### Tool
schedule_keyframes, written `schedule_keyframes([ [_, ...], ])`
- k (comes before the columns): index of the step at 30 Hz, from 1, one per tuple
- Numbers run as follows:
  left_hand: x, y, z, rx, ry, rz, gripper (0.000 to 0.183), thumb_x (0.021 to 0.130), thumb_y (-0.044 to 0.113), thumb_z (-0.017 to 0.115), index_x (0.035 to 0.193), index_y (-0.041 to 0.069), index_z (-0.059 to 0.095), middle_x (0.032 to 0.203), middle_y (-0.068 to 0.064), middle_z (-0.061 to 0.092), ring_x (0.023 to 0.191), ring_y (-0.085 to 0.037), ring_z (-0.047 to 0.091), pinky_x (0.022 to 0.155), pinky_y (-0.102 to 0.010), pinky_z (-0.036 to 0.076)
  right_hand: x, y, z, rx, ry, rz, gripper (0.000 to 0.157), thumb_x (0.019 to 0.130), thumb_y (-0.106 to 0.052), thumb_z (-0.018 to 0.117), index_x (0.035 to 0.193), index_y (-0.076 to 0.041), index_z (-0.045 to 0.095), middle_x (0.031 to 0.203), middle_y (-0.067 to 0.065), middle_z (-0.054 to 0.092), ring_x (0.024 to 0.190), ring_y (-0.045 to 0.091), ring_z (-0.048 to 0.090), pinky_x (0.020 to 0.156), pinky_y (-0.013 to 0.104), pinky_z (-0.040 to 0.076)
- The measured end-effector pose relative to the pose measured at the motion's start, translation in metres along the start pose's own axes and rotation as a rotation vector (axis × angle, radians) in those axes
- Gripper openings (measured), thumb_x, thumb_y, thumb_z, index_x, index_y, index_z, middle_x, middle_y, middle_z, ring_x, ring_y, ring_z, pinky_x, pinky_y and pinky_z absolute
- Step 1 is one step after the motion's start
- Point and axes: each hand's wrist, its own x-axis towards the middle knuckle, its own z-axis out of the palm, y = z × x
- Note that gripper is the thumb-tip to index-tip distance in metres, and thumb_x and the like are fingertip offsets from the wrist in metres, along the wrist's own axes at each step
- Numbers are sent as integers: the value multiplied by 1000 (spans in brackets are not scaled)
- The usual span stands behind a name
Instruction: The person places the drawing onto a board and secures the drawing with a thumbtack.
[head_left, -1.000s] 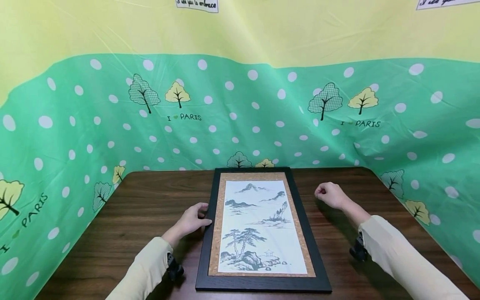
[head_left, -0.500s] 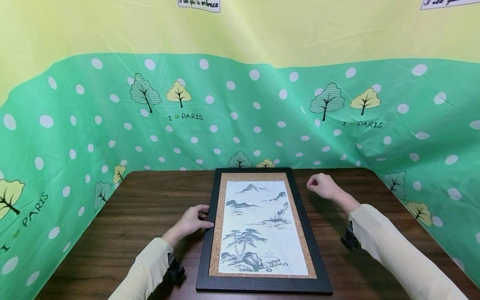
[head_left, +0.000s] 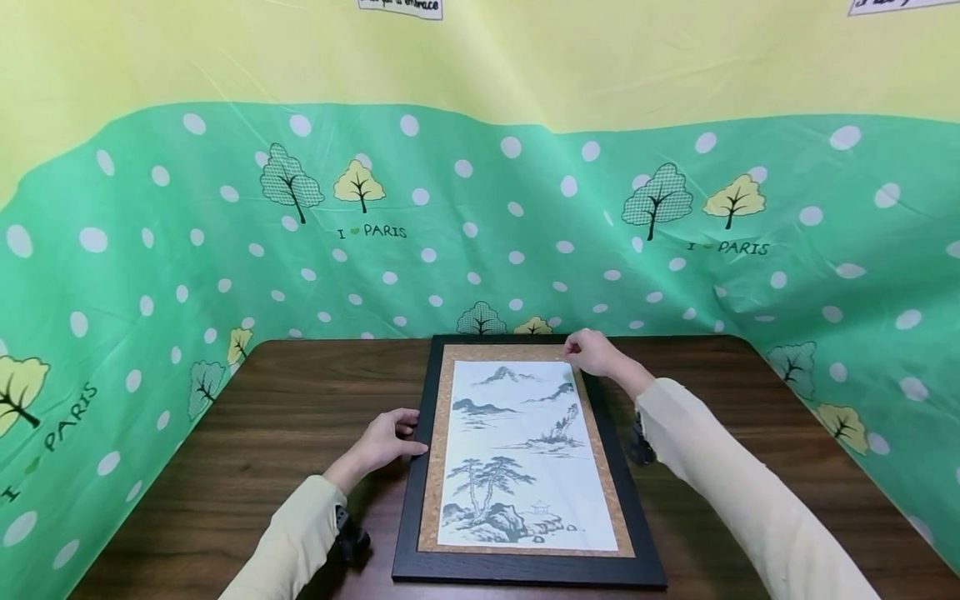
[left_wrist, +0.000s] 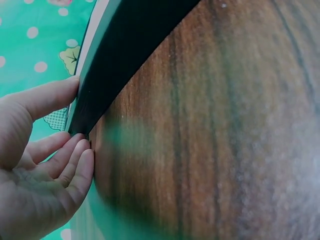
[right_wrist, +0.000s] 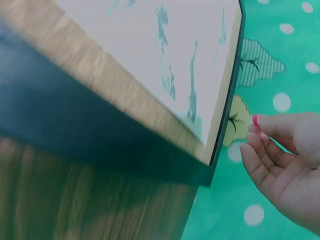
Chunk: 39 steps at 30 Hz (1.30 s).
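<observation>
A landscape ink print (head_left: 517,433) on white paper lies on a cork board (head_left: 622,533) with a black frame (head_left: 525,569). My left hand (head_left: 382,440) rests against the frame's left side, thumb and fingertips touching its edge; the left wrist view shows the thumb (left_wrist: 55,96) and fingers at the frame's dark side. My right hand (head_left: 596,352) is over the frame's far right corner, near the print's top right corner. Between its thumb and forefinger it pinches a small pink pushpin (right_wrist: 255,120), of which only the rounded pink part shows. Whether it touches the paper is unclear.
The framed board lies on a dark wood table (head_left: 322,375), reaching to its far edge. Behind and at both sides hangs a green and yellow cloth (head_left: 442,208) with white dots and trees. Each wrist wears a black camera.
My right hand has moved left and away from me, from the table beside the frame to above the board's far right corner. The left hand and the board stay almost where they were.
</observation>
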Motion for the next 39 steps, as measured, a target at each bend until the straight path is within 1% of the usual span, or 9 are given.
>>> schedule_keyframes([
  [5, 1, -2, 0, 0, 3, -3, 53, 69, 3, 76, 116, -7, 55, 106, -13, 61, 93, -24, 57, 76, -35, 49, 18, -11, 14, 28, -29, -34, 11, 85, -1, 57, 85, 5, 66, 78, 11, 64, 63, 15, 51, 64, 32, 45],
  [13, 2, -1, 1, 10, 0, -5, 53, 69, 4, 76, 117, -7, 54, 106, -13, 61, 93, -25, 57, 76, -35, 49, 40, -25, 40, 87, -34, 27, 9, 84, -3, 61, 83, 2, 68, 78, 10, 65, 63, 14, 51, 60, 26, 42],
  [16, 2, -1, 1, 10, -5, -15, 54, 70, 5, 76, 117, -6, 54, 105, -13, 61, 93, -24, 57, 76, -34, 49, 43, -26, 50, 138, -31, 81, 10, 85, -4, 60, 83, 2, 68, 77, 10, 64, 61, 14, 48, 58, 25, 40],
  [20, 1, -2, 2, 5, -7, -15, 53, 70, 6, 77, 117, -6, 55, 105, -13, 61, 94, -24, 57, 75, -34, 49, 45, -25, 64, 242, -14, 167, 13, 88, -5, 57, 87, 2, 67, 77, 10, 63, 60, 13, 49, 55, 24, 42],
  [25, -1, -3, 1, -7, -10, -2, 54, 70, 6, 76, 117, -6, 54, 106, -13, 60, 93, -25, 56, 75, -35, 49, 45, -24, 76, 366, 52, 232, 14, 88, -4, 56, 92, 4, 67, 84, 12, 62, 62, 14, 51, 54, 24, 43],
  [28, -1, -3, 1, -8, -11, -6, 54, 70, 7, 76, 118, -5, 54, 107, -13, 60, 94, -25, 56, 76, -35, 49, 47, -24, 79, 409, 93, 267, 14, 88, -5, 57, 93, 3, 68, 85, 12, 63, 63, 13, 50, 54, 23, 42],
  [30, -1, -3, 1, -6, -12, -6, 54, 70, 7, 76, 118, -5, 54, 108, -13, 60, 95, -25, 56, 76, -35, 49, 49, -25, 80, 423, 114, 297, 14, 87, -6, 58, 92, 2, 69, 85, 12, 63, 63, 13, 50, 53, 23, 41],
  [34, 1, -3, 0, -5, -16, 7, 55, 70, 8, 76, 119, -6, 53, 108, -14, 60, 95, -26, 56, 77, -35, 49, 53, -28, 82, 381, 147, 332, 14, 85, -8, 61, 89, 0, 71, 86, 12, 66, 65, 15, 52, 55, 23, 40],
  [39, 1, -4, -1, -4, -14, 10, 55, 70, 7, 76, 118, -7, 53, 108, -14, 60, 95, -26, 56, 76, -35, 49, 57, -32, 83, 361, 139, 365, 14, 85, -10, 61, 89, -2, 72, 88, 11, 68, 68, 15, 56, 57, 24, 42],
])
